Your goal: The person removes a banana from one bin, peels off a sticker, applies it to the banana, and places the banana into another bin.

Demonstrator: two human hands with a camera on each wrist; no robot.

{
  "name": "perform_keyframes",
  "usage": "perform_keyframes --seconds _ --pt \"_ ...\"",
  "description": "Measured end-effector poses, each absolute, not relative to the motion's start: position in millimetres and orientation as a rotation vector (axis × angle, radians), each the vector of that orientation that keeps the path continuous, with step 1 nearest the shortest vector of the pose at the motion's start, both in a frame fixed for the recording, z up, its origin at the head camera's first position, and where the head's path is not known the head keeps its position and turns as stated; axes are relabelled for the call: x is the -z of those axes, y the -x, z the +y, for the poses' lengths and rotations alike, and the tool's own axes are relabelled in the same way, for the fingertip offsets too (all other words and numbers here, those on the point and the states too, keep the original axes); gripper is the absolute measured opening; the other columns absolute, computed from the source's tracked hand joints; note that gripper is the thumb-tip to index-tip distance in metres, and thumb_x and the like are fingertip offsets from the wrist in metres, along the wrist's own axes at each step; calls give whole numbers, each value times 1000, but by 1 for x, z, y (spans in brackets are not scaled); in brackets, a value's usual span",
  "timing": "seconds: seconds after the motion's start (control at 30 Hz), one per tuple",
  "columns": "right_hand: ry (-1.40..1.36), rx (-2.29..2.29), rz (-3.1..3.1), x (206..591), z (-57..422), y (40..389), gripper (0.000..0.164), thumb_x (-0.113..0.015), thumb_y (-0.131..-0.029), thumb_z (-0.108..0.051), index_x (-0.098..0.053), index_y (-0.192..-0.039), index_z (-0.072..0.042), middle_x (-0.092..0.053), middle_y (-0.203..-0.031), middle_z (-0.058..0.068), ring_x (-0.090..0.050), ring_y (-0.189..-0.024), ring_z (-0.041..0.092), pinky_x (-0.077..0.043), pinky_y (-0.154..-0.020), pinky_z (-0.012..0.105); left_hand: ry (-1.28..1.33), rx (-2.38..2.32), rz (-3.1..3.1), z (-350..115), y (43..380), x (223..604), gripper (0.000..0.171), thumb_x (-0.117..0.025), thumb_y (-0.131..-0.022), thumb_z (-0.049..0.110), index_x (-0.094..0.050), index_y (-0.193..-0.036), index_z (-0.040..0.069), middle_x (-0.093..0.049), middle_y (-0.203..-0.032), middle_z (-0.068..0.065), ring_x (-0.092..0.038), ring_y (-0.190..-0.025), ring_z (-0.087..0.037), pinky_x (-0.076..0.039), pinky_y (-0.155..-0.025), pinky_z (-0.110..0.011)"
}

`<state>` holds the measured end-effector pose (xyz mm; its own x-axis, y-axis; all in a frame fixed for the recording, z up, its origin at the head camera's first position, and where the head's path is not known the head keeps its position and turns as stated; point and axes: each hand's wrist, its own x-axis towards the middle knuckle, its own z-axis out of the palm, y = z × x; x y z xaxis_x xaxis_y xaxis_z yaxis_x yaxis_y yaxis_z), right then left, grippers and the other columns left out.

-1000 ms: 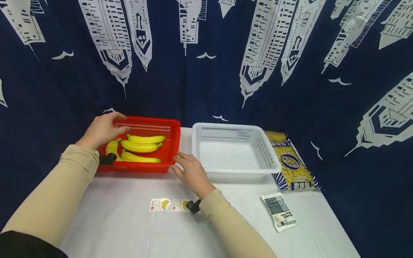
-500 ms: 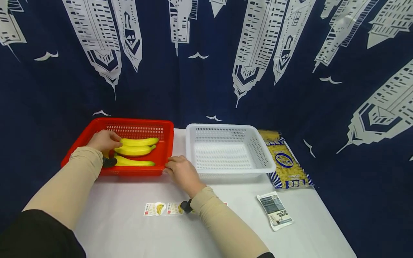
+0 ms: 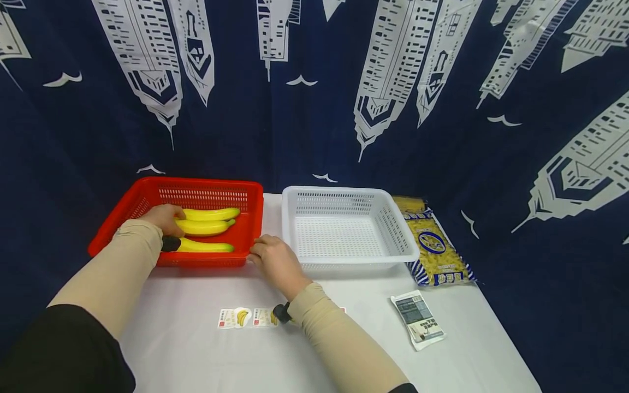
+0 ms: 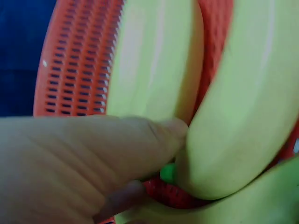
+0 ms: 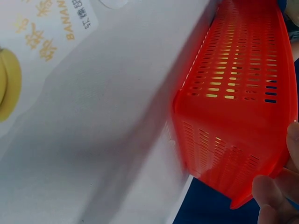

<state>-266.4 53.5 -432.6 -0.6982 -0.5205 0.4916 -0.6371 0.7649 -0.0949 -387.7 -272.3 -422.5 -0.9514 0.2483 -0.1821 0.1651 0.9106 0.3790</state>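
Note:
My left hand (image 3: 167,218) is inside the red basket (image 3: 253,229), at the left ends of several yellow bananas (image 3: 203,228). From the left wrist view, the thumb (image 4: 161,133) lies across the end of one banana (image 4: 154,60) and touches its neighbour (image 4: 233,126) close to a green tip. The curled fingers hold that end, though most of them are hidden. Another banana runs crosswise below, partly covered by the hand. My right hand (image 3: 277,265) grips the basket's near right corner; the right wrist view has its fingertips (image 5: 266,189) on the rim.
A white basket (image 3: 339,237) stands right of the red one. Beside it lie a yellow packet with blue print (image 3: 437,248) and a small white packet (image 3: 417,319). Banana-printed cards (image 3: 236,317) lie on the white table (image 3: 196,349), partly behind the right wrist. Dark blue cloth hangs behind.
My left hand has come down from above the basket's left part onto the banana ends, then shifted slightly right. The right hand's fingers have closed on the basket corner. The view has panned a little.

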Motion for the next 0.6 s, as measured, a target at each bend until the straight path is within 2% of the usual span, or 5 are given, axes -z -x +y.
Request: perform_keyframes --seconds 0.17,0.6 --pt "-873 -382 -2530 431 54 266 15 -79 -92 -23 -82 -103 -13 -75 -101 -1 -68 -95 14 -54 -89 21 -322 -492 2849 -270 392 425 56 -84 -77 23 -64 -121 -6 -62 -124 -34 -59 -102 -45 -48 -95 -57" --pt "-865 -380 -2544 430 54 264 16 -79 -92 -23 -82 -104 -13 -74 -101 -2 -68 -95 13 -54 -89 18 -384 -445 2809 -270 394 429 53 -86 -81 28 -62 -114 -5 -65 -113 -29 -59 -97 -40 -49 -91 -51"
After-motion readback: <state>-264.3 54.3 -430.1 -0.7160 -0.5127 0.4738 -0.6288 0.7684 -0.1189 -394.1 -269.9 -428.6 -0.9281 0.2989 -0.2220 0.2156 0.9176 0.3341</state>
